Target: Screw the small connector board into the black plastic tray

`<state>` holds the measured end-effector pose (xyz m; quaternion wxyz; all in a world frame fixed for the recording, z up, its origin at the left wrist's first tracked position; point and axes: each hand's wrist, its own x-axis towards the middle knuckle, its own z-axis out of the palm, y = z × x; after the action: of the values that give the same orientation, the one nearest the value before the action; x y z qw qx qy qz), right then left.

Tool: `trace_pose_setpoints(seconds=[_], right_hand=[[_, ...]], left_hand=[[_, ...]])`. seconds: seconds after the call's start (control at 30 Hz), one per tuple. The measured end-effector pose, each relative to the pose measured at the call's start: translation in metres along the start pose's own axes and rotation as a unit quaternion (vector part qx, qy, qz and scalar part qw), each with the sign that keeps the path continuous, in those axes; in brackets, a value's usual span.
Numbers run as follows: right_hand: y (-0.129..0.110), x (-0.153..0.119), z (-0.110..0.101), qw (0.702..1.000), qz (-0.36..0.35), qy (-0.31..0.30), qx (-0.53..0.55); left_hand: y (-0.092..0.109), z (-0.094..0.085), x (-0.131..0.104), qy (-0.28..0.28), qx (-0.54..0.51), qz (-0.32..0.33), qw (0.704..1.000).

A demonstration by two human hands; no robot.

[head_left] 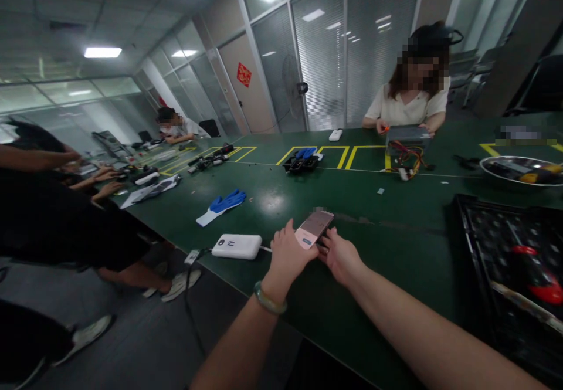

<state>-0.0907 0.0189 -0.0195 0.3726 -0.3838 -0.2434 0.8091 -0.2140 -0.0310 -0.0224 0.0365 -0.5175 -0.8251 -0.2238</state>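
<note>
A smartphone (317,226) with a lit screen is held between my two hands, just over the green table. My left hand (288,252) grips its left side, the thumb lying along the lower edge. At the phone's right side is my right hand (341,255), its fingers curled under the edge and partly hidden. A white power bank (236,246) lies on the table left of my left hand, with a white cable running toward the hand. Beyond it rests a blue and white work glove (222,206).
To the right stands a black tool case (461,231) with a red-handled tool inside. Behind it sits a metal bowl (488,167). Across the table (396,214), a person handles a metal box (407,136) with coloured wires. Other people stand and sit at left.
</note>
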Motion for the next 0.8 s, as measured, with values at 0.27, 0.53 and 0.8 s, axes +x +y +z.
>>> trace_pose_setpoints(seconds=[0.27,0.53,0.8], right_hand=[[-0.015,0.017,-0.027,0.985,-0.146,0.046,0.080],[-0.066,0.010,-0.063,0.968,-0.248,0.000,0.037],[-0.069,0.006,-0.058,0.955,-0.285,-0.078,-0.014]], left_hand=[[0.052,0.010,-0.003,0.043,-0.088,0.105,0.990],[0.101,0.010,0.035,-0.133,-0.436,0.069,0.887],[0.090,0.025,0.037,-0.339,-0.651,-0.166,0.659]])
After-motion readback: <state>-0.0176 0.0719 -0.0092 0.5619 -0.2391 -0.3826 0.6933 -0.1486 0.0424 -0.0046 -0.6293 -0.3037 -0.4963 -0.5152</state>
